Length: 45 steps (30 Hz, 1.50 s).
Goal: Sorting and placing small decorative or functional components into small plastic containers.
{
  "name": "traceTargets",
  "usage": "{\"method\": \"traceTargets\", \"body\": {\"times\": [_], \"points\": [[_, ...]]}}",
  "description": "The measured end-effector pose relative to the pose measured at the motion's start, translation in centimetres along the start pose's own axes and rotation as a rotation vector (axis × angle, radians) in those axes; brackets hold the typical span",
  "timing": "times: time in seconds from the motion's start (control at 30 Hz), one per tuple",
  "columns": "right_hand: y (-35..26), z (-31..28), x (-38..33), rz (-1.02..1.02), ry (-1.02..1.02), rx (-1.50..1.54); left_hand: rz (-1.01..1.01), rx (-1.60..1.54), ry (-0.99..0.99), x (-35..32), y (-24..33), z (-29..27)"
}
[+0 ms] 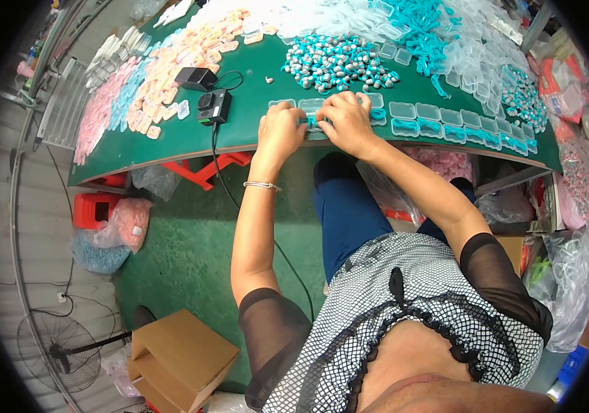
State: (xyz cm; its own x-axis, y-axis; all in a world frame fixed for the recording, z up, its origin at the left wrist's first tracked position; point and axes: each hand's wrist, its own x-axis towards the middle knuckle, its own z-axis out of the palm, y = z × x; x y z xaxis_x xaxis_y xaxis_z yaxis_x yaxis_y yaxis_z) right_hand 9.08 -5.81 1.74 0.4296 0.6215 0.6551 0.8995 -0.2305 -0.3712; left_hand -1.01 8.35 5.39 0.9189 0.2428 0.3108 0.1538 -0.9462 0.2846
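My left hand (279, 131) and my right hand (346, 120) meet at the near edge of a green table (170, 141). Together they pinch a small clear plastic case with a teal cord inside (312, 121). More clear cases (312, 104) lie just beyond my fingers. A row of filled clear cases (459, 124) runs to the right along the table edge. A heap of small teal and grey parts (336, 62) lies behind my hands.
Two black devices (213, 104) with a cable sit left of my hands. Pink, orange and blue packets (150, 82) cover the table's left. Teal cords (422, 31) and clear cases pile at the back. Bags, a cardboard box (181, 358) and a fan (57, 351) stand on the floor.
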Motion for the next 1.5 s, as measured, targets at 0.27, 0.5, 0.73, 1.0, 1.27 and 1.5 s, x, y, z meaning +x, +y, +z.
{"method": "traceTargets", "body": {"times": [0.27,0.5,0.73,1.0,1.27,1.5], "points": [[0.0,0.0,-0.1,-0.010,-0.021,0.001,-0.026,-0.003,-0.025,0.1,0.3,-0.1],[-0.2,-0.4,0.1,0.000,-0.076,-0.056,-0.018,0.011,-0.032,0.1,0.2,-0.2],[0.4,-2.4,0.0,-0.023,-0.021,0.025,-0.095,-0.102,0.060,2.5,0.3,-1.0],[3.6,-9.2,-1.8,0.013,0.004,-0.029,-0.073,0.304,-0.019,9.5,0.4,3.1],[11.6,-18.8,-4.9,0.127,0.129,-0.186,0.035,0.110,0.033,8.9,-2.8,3.2],[26.0,-29.9,-9.7,0.613,0.155,-0.650,-0.105,-0.246,-0.012,9.6,-2.1,1.9]]}}
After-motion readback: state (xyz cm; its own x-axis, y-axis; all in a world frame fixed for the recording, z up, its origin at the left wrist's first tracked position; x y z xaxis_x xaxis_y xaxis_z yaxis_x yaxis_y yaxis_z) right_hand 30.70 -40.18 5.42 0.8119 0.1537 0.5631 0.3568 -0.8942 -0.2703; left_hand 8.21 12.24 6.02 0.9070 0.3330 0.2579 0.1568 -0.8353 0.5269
